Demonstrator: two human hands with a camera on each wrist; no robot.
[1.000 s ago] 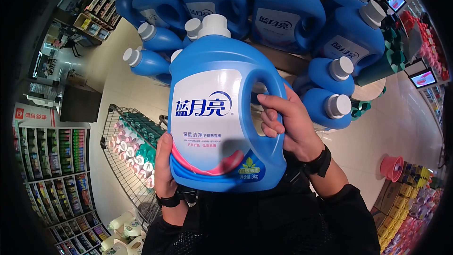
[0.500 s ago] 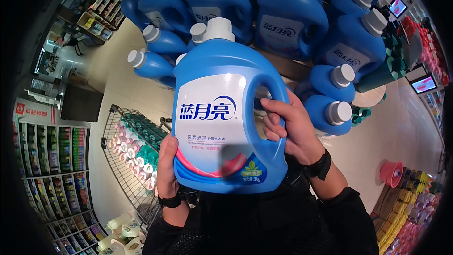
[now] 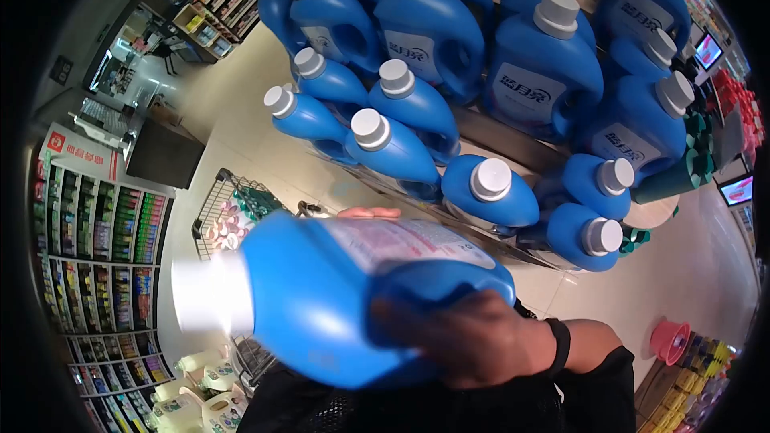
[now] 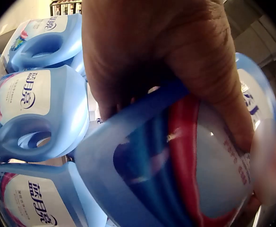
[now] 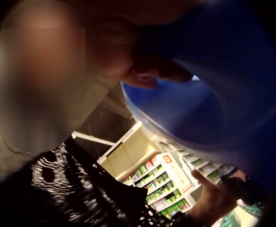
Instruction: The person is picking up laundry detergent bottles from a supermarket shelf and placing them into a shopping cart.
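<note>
Blue detergent bottles [image 3: 433, 32] stand stacked near a wire cart [image 3: 202, 216] and red basin [image 3: 670, 341].

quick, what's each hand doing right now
Left hand: grips the body of the big blue plastic detergent bottle, which lies tilted on its side.
Right hand: grips the same bottle at its handle end.

You hold a blue detergent jug [image 3: 321, 305] lying on its side, its white cap [image 3: 204, 293] blurred and pointing to your left, with your right hand [image 3: 469, 345] wrapped round the handle end. Your left hand [image 3: 367, 212] shows only as fingertips over the jug's far edge. Beyond it, rows of matching blue jugs [image 3: 537, 88] fill the shelves, a wire basket [image 3: 220, 208] stands on the floor to the left, and a pink bucket [image 3: 668, 341] sits at lower right.
</note>
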